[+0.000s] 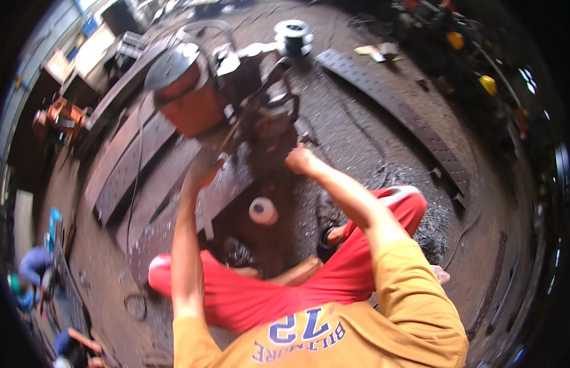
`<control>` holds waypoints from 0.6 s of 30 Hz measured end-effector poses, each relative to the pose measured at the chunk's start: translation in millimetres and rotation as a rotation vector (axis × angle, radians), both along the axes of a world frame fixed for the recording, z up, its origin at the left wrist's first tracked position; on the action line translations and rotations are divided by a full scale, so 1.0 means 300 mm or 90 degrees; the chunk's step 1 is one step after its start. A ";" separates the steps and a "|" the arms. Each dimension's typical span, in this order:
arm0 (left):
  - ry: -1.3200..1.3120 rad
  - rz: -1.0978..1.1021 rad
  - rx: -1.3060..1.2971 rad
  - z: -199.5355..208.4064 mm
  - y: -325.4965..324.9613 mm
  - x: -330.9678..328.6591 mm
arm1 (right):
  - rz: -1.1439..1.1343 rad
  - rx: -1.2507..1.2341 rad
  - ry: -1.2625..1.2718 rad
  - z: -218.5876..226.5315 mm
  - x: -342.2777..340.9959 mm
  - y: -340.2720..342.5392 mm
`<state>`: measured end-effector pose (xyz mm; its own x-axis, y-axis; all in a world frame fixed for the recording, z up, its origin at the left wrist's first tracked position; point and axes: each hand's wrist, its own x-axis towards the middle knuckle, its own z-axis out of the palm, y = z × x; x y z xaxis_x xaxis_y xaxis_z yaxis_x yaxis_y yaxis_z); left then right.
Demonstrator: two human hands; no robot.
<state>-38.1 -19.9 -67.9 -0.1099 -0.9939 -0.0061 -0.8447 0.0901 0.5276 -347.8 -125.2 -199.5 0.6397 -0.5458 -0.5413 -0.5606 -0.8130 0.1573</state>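
Steady, even pressure probably served you best at the dark machine (269,129) by the far end of the steel plate (222,193), your right hand (301,160) with fingers curled closed beside it, your left hand's (205,172) too blurred to tell.

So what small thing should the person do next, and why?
Perhaps draw the left hand back a little: it is close to the orange machine, blur hides whether it grips anything, and metal shavings lie nearby, so sharp bits seem likely.
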 end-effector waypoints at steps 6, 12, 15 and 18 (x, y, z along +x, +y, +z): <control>0.127 0.076 -0.020 0.009 0.063 0.013 | -0.295 0.285 -0.449 -0.166 -0.061 0.368; 0.182 0.111 0.039 -0.010 0.052 0.017 | -0.501 0.453 -0.626 -0.358 0.073 0.656; 0.191 0.124 0.069 -0.012 0.035 0.014 | -0.553 0.415 -0.894 -0.403 0.151 0.654; 0.206 0.132 0.060 -0.003 0.043 0.012 | -0.612 0.490 -0.915 -0.413 0.190 0.612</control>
<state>-34.4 -6.9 -68.8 0.0814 -0.9921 -0.0958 -0.6281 -0.1257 0.7679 -290.8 58.4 -323.5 0.4323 -0.8762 -0.2130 -0.1620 0.1569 -0.9742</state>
